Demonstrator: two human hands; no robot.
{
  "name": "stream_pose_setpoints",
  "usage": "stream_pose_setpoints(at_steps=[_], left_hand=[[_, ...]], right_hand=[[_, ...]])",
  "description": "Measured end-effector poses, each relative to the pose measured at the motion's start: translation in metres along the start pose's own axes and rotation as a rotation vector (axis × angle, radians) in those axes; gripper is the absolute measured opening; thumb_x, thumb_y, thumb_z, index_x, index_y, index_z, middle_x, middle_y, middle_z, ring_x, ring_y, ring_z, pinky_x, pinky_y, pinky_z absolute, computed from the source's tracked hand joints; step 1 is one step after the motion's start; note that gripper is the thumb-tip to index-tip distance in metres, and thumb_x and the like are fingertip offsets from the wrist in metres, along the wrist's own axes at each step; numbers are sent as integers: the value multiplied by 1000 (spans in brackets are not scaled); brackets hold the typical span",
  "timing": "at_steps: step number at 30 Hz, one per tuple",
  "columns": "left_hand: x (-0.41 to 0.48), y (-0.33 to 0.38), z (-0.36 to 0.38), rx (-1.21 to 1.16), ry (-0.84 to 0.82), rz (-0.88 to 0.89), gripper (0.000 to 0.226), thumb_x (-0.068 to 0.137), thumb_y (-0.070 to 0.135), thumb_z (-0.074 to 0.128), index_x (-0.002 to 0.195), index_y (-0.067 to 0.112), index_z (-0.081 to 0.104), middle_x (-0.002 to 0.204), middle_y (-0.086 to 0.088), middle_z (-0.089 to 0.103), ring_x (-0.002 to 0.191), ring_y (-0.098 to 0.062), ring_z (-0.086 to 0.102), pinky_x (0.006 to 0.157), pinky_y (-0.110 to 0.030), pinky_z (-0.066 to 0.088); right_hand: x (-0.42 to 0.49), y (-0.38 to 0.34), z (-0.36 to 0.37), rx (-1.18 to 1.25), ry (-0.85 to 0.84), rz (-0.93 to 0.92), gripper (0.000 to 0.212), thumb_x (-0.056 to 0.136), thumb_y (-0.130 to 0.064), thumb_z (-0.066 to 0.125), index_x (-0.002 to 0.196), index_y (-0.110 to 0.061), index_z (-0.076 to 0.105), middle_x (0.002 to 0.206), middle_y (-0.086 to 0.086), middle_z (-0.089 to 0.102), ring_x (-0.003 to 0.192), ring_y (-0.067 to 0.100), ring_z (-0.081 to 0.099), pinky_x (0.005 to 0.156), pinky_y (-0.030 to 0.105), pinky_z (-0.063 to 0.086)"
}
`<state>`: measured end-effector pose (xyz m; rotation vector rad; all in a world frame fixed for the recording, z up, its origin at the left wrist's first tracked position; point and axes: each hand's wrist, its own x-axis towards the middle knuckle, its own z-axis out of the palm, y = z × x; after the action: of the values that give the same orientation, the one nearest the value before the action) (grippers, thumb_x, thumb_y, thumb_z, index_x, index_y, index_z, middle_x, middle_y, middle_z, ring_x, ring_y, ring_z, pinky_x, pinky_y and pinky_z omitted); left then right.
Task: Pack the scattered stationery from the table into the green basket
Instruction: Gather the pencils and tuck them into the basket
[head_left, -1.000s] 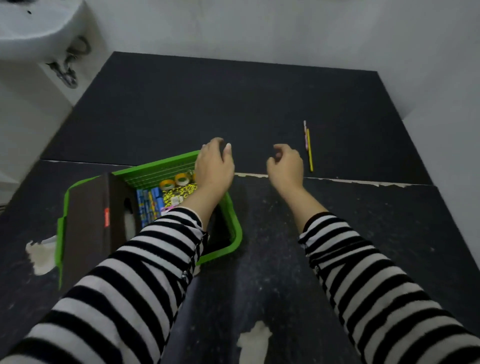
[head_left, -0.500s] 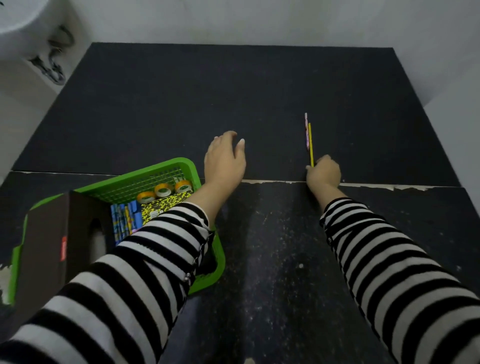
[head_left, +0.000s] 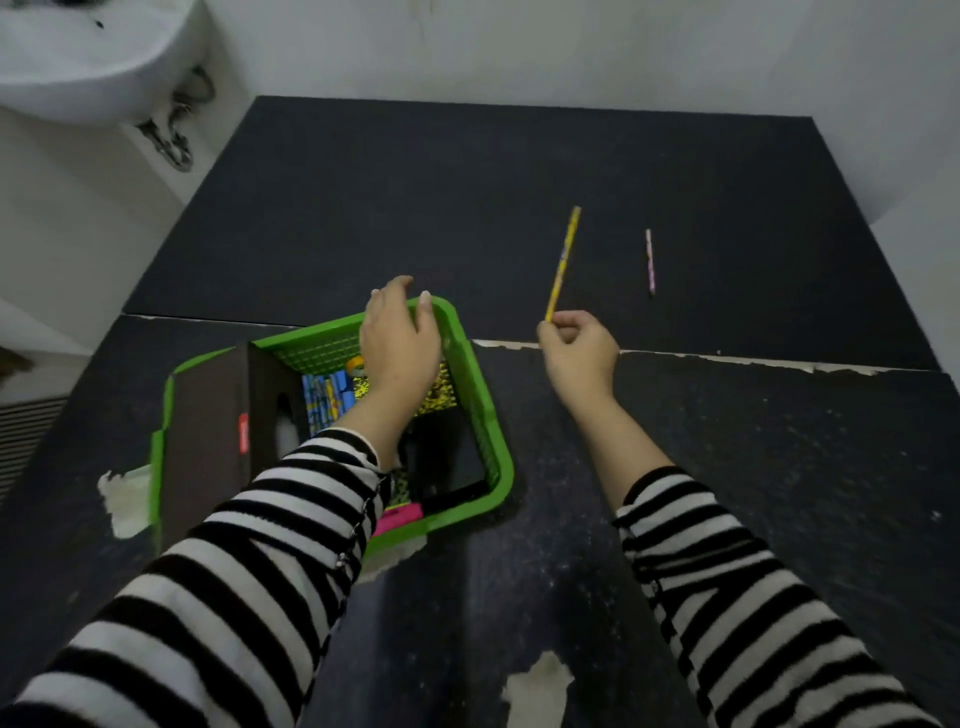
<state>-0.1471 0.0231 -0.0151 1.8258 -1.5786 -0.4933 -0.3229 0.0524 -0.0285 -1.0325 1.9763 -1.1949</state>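
Right hand (head_left: 579, 348): fingertips pinch low end of yellow pencil (head_left: 563, 260), shaft pointing away. Left hand (head_left: 400, 338): fingers slack, curved over far rim of green basket (head_left: 493, 415), holding nothing. 1 pink pencil (head_left: 649, 260) flat on table (head_left: 727, 467), farther right.

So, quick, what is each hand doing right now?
Left hand: open, over the green plastic basket, holding nothing.
Right hand: pinching the thin yellow pencil by its lower end.

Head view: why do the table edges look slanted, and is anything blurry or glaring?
Head view: the wide-angle lens splays the table's edges; light is dim and even, no glare; the yellow pencil pinched by the right hand reads clearly, fine detail soft.
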Motion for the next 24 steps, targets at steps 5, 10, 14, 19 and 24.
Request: stream_pose_setpoints(at_steps=[5, 10, 14, 19, 24], left_hand=[[-14, -59, -67, 69, 184, -100, 39, 98, 30, 38, 128, 9, 52, 130, -13, 56, 130, -31, 44, 106, -44, 36], [-35, -96, -110, 29, 200, -185, 36, 99, 26, 38, 126, 7, 52, 127, -15, 57, 120, -32, 50, 98, -39, 38], [-47, -114, -128, 3, 140, -249, 40, 100, 31, 38, 133, 9, 47, 135, -13, 53, 125, -31, 48, 99, -37, 38], [-51, -122, -137, -19, 118, -253, 41, 99, 34, 39, 132, 12, 46, 134, -10, 54, 123, -30, 50, 98, -39, 40], [-48, -106, -134, 5, 152, -220, 40, 99, 31, 40, 132, 10, 47, 132, -11, 55, 122, -30, 50, 97, -39, 40]], right_hand=[[-89, -41, 63, -107, -394, -94, 13, 78, -24, 68, 89, -16, 68, 63, -8, 58, 62, 8, 55, 61, 22, 40], [-146, -48, 110, -417, -685, -164, 20, 81, -24, 68, 83, -4, 70, 85, 13, 71, 84, 28, 67, 74, 33, 55], [-168, -42, 134, -635, -788, -192, 31, 83, -29, 68, 94, 0, 68, 90, 15, 68, 89, 30, 66, 74, 32, 54], [-183, -36, 145, -771, -743, -197, 30, 88, -21, 66, 109, 0, 62, 105, 16, 65, 97, 33, 64, 68, 31, 48], [-178, -43, 133, -717, -715, -247, 20, 87, -24, 66, 87, -4, 64, 82, 13, 61, 79, 30, 63, 61, 27, 46]])
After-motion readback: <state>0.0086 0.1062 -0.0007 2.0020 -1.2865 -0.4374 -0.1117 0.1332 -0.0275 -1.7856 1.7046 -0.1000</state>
